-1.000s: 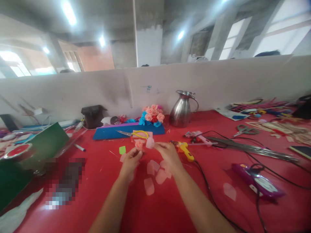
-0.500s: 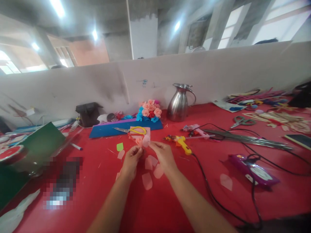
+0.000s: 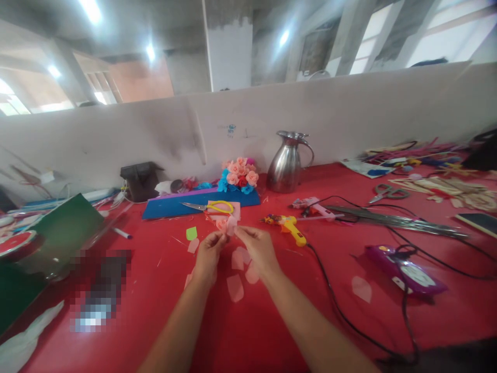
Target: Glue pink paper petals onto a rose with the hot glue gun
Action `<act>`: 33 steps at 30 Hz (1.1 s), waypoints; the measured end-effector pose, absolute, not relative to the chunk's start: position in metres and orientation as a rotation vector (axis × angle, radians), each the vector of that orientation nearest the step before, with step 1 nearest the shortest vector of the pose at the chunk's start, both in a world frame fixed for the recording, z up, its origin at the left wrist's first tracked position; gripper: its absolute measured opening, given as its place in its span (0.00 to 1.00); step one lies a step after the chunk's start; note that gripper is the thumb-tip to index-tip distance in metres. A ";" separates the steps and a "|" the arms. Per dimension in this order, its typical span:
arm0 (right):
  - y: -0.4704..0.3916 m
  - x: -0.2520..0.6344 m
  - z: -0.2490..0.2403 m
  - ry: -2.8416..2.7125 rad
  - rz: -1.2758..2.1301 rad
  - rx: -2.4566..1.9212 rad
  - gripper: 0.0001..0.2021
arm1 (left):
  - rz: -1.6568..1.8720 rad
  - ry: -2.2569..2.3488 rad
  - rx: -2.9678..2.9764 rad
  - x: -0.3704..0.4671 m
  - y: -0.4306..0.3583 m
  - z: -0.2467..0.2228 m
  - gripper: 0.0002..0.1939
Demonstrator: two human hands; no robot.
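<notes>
My left hand [image 3: 210,251] is closed, pinching the base of a small pink paper flower [image 3: 221,224]. Between the fingertips of my right hand [image 3: 258,248] is a pale pink paper petal [image 3: 232,226], which lies against the flower's right side. Loose pink petals [image 3: 235,288] are scattered on the red table below and between my hands. Just beyond the flower, yellow-handled scissors [image 3: 219,207] rest across a pink paper sheet [image 3: 235,212]. A green paper piece [image 3: 191,233] lies to the left of my left hand.
A yellow glue gun [image 3: 289,228] lies right of my hands, its black cord [image 3: 330,295] running toward the front. Behind stand a bunch of paper flowers [image 3: 240,175] and a steel jug [image 3: 286,165]. A purple power strip [image 3: 406,272] sits at right, a green board [image 3: 72,233] at left.
My right hand has shifted slightly left, bringing the petal closer against the flower. My left hand stays almost still.
</notes>
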State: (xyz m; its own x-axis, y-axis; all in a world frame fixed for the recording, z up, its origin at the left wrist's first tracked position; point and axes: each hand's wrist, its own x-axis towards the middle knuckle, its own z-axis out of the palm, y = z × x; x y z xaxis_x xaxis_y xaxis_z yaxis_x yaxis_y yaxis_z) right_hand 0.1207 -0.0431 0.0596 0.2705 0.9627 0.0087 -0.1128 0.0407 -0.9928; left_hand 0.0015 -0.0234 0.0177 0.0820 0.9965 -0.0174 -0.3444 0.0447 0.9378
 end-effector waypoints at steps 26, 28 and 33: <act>-0.045 0.114 0.061 -0.956 1.104 -1.107 0.09 | 1.275 0.915 0.965 0.002 -0.024 0.017 0.11; -0.045 0.114 0.062 -0.976 1.099 -1.095 0.09 | 1.275 0.919 0.962 0.002 -0.024 0.016 0.11; -0.043 0.112 0.058 -0.965 1.104 -1.100 0.09 | 1.280 0.920 0.947 0.003 -0.023 0.016 0.12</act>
